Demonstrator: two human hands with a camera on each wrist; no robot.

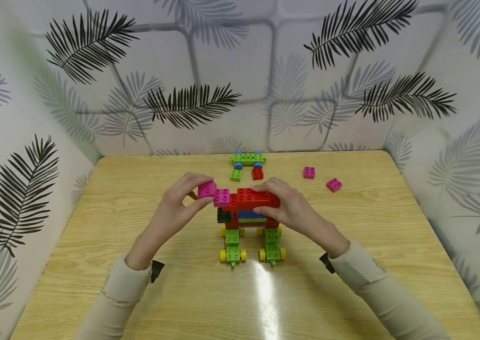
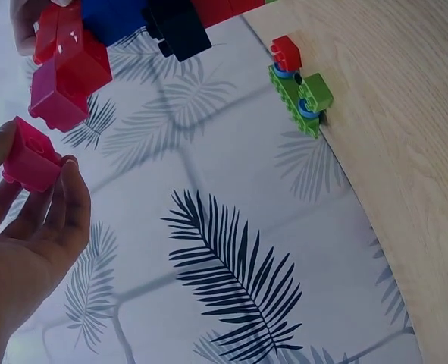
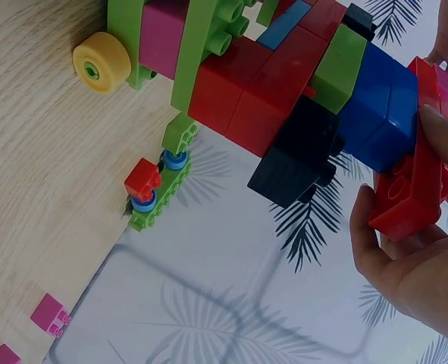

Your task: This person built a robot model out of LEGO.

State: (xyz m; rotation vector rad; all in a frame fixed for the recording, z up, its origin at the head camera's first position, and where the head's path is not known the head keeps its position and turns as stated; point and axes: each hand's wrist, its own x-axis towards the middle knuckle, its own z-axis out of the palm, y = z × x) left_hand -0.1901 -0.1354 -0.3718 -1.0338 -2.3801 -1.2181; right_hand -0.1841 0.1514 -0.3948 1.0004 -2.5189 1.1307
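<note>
Table (image 1: 138,293) carried block vehicle (image 1: 248,222), mid-table, on yellow wheels. I had right hand (image 1: 290,208) over its top, fingers clamped on red brick (image 1: 253,197). Left hand (image 1: 178,203) just beside vehicle's left end, fingers pinched pink block (image 1: 207,190), touching pink block already on vehicle. Small green wheeled piece (image 1: 247,159) at far edge; two loose pink blocks (image 1: 309,172) well apart, right.

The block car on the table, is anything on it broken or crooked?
Nothing looks broken. The block car stands level on its yellow wheels. The left hand pinches a loose pink block beside the top, not yet pressed on, while the right hand holds the red top brick.
</note>
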